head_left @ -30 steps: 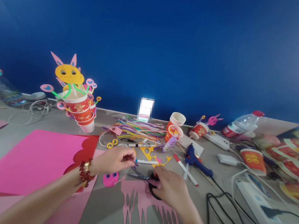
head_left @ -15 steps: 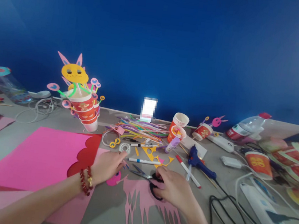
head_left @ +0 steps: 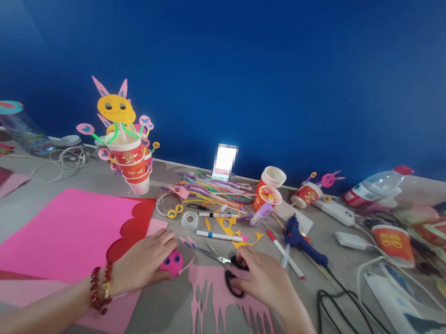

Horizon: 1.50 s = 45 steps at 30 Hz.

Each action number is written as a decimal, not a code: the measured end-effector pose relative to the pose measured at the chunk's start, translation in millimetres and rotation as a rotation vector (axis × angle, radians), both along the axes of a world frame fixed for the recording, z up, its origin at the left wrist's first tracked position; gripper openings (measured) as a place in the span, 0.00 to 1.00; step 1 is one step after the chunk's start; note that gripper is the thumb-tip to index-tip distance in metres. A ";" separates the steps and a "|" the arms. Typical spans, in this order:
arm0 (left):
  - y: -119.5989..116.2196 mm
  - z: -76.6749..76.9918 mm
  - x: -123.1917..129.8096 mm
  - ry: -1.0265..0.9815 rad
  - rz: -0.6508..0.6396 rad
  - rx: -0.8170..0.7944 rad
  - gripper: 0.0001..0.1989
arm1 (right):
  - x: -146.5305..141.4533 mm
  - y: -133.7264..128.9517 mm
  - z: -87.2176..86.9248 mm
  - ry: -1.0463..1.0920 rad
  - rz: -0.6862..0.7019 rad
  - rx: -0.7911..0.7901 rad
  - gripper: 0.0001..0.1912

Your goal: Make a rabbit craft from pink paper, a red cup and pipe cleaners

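My left hand [head_left: 149,256] has its fingers round the left edge of a small bright pink disc [head_left: 174,263] with two dark eyes. My right hand [head_left: 256,275] grips the black handles of the scissors [head_left: 217,256], whose blades point left and stand slightly apart. Two small pink ear pieces [head_left: 188,243] with blue centres lie between the disc and the blade tips. Beneath the scissors lies a light pink paper [head_left: 208,280] with narrow cut-out shapes along its lower side.
Pink and red sheets [head_left: 62,233] lie at left. Behind them stands a cup figure [head_left: 126,149]. Markers [head_left: 217,236], tape [head_left: 190,219] and pipe cleaners [head_left: 211,190] lie at the centre back. A blue glue gun [head_left: 303,242], cables and a power strip [head_left: 397,310] are at right.
My left hand has moved from the ear pieces to the pink disc, letting the ear pieces lie on the table. My right hand stays at the scissors, whose blades are closer together. The view has shifted slightly.
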<state>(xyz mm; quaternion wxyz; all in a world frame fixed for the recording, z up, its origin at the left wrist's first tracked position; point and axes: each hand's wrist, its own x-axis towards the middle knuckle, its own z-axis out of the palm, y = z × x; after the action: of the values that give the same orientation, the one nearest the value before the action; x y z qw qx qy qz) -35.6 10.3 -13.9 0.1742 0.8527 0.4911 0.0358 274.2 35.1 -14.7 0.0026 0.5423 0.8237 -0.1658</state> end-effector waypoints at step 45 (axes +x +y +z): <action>-17.3 -23.4 91.6 -1.791 0.349 -1.028 0.23 | -18.1 2.6 -8.2 0.806 -0.239 0.610 0.06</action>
<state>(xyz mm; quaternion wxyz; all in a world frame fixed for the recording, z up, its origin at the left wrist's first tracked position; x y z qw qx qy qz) 56.0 -6.9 -37.3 0.8081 0.2550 0.2551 0.4657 256.1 37.7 -23.0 -0.4919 0.5019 0.7024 -0.1128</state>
